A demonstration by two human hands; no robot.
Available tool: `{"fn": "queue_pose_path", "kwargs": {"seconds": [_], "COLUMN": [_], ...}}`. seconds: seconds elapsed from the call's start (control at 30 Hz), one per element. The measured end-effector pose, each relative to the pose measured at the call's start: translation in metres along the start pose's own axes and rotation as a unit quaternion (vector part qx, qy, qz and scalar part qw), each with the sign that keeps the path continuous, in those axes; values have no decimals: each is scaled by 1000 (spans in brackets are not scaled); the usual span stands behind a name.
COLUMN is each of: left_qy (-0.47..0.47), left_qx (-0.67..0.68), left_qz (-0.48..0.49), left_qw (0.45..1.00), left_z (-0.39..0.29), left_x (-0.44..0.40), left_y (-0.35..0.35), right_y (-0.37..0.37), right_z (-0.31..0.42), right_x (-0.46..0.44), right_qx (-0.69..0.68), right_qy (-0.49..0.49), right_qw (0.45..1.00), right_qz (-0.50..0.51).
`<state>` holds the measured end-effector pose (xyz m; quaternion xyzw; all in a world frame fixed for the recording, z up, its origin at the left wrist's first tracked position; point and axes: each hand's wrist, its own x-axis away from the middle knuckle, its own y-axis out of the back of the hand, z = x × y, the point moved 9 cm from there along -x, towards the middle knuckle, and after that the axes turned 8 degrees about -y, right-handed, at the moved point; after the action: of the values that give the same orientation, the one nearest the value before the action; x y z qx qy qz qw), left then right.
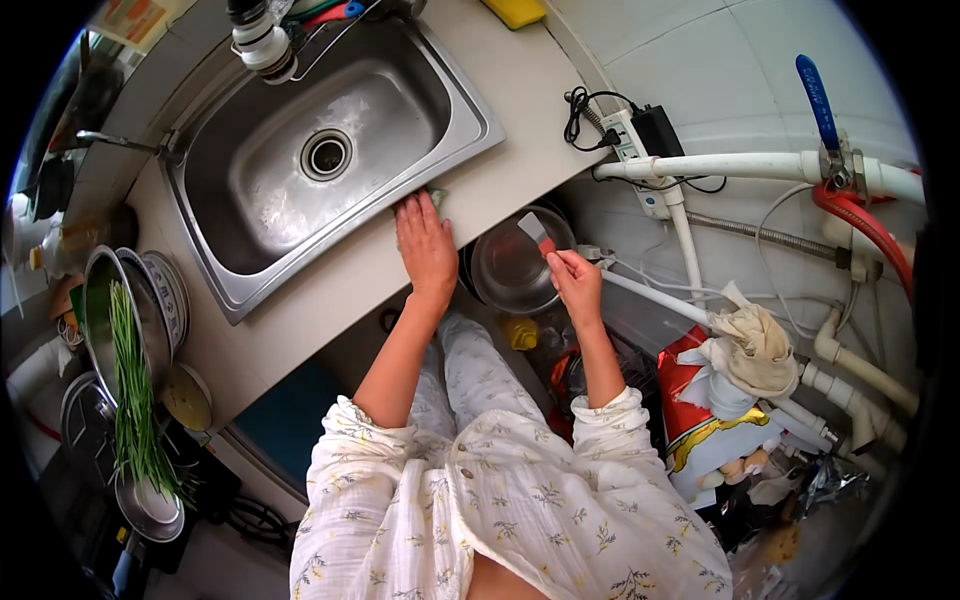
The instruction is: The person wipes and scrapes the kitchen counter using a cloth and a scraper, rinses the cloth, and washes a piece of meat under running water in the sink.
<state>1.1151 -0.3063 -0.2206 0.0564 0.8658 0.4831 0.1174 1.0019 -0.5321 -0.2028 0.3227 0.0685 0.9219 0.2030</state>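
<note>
My left hand (427, 245) lies flat on the counter along the sink's front rim, fingers stretched out. A small greenish piece (437, 198), perhaps a scouring pad or cloth, pokes out from under its fingertips; most of it is hidden. In my right hand (577, 288) is a scraper (534, 234) with a flat pale blade and a red handle, pinched between thumb and fingers. The blade points up and left, over a round metal pot (500, 272) below the counter's edge. The stainless steel sink (400, 202) has a drain (326, 155) and wet-looking patches.
A faucet (265, 45) reaches over the sink's back rim. A yellow sponge (515, 10) lies farther back. Left stand stacked bowls and long green stalks (130, 390). On the right are a power strip (628, 135), white pipes (730, 165), a blue-handled valve (818, 105) and bagged items.
</note>
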Motion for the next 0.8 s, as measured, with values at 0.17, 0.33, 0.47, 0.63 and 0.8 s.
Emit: {"fn": "queue_pose_path", "kwargs": {"seconds": [0.17, 0.33, 0.47, 0.63, 0.8], "left_qy": [-111, -272, -178, 352, 346], "left_qx": [57, 156, 415, 792, 882], "left_qz": [1, 67, 148, 84, 106], "left_qw": [992, 947, 880, 492, 302], "left_z": [-56, -104, -99, -65, -93], "left_x": [-41, -58, -57, -22, -36], "left_y": [-27, -62, -65, -62, -32], "right_y": [11, 29, 43, 25, -16], "right_z": [20, 31, 48, 62, 70], "right_x": [-12, -19, -16, -6, -6], "right_qx": [-4, -12, -11, 24, 105], "right_qy": [21, 52, 74, 57, 107], "right_qw": [1000, 997, 993, 998, 988], "right_qz": [-22, -49, -90, -29, 22]}}
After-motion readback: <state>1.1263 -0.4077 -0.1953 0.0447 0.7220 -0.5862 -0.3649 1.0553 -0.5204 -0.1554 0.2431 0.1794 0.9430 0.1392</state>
